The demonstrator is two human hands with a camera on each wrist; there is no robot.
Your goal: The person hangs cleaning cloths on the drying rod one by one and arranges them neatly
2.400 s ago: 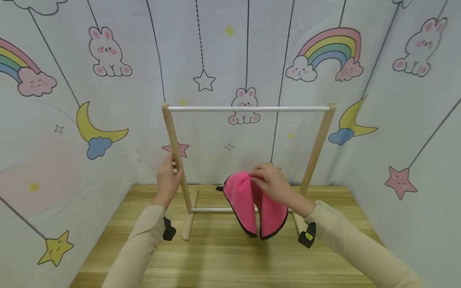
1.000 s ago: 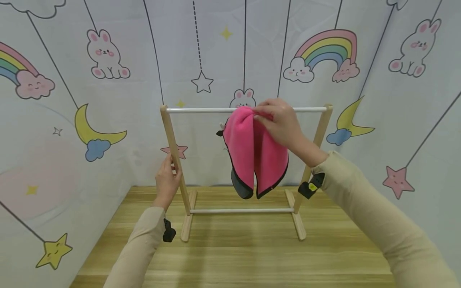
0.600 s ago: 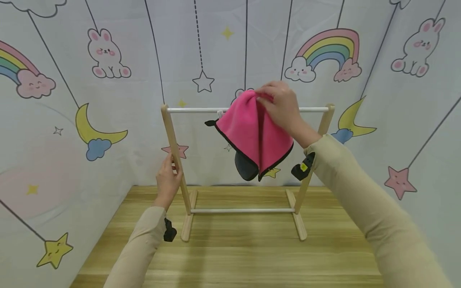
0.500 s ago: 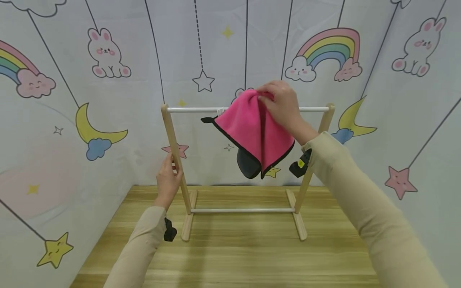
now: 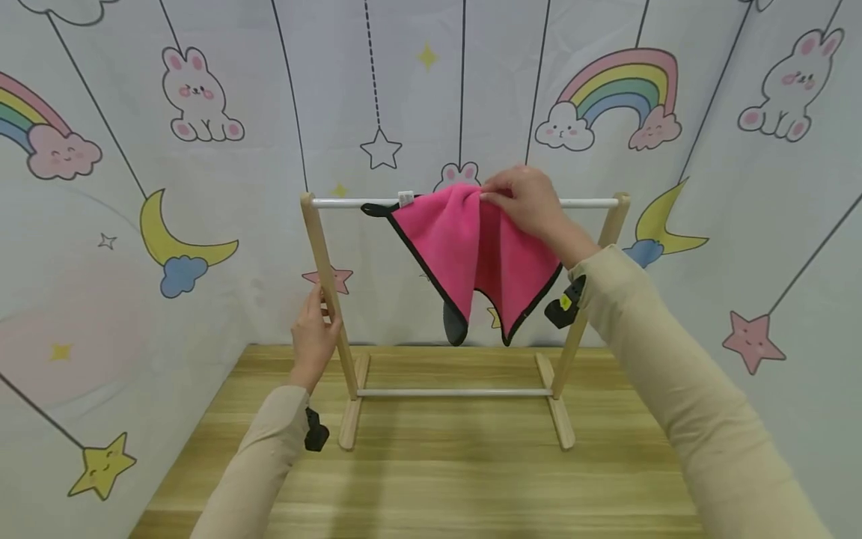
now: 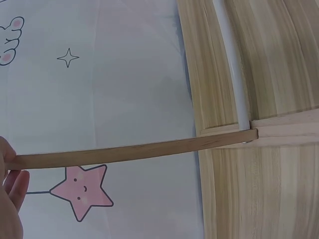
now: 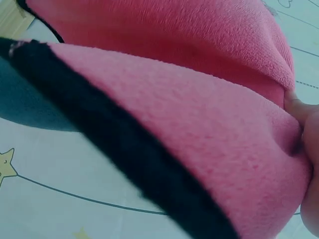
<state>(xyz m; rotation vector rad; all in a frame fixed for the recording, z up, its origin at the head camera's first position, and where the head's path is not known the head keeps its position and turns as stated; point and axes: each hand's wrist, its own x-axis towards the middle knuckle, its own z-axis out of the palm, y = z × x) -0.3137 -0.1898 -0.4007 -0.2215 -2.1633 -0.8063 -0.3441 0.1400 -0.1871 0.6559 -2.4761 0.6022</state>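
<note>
Two beige sleeves (image 5: pixel 252 457) extend from the near side, each with a black device (image 5: pixel 316 430) at the wrist. Between them lies the wood-grain tabletop (image 5: pixel 458 486). A rack stands on it: the left foot (image 5: pixel 349 427) and right foot (image 5: pixel 562 423) rest on the surface, and a white lower rail (image 5: pixel 454 392) joins the two sides just above. The left hand (image 5: pixel 314 340) is positioned at the left post (image 5: pixel 329 292); its grip holds the post, with fingers on both sides of the wood. The right hand (image 5: pixel 521 198) is positioned at the upper rail (image 5: pixel 589 203); its grip is narrow and pinches the upper part of a pink cloth (image 5: pixel 438 243). The cloth is located between the left post and the right post (image 5: pixel 612 226), across the middle of the upper rail, hanging well above the tabletop. Whether the rail bears its weight cannot be determined. A black border edges the cloth; a black loop (image 5: pixel 376 210) and a white tag (image 5: pixel 405 198) are at its left corner, and a grey face (image 5: pixel 455 326) shows below. At the far side is a white backdrop (image 5: pixel 384 299) printed with rabbits, rainbows, moons and stars.
</note>
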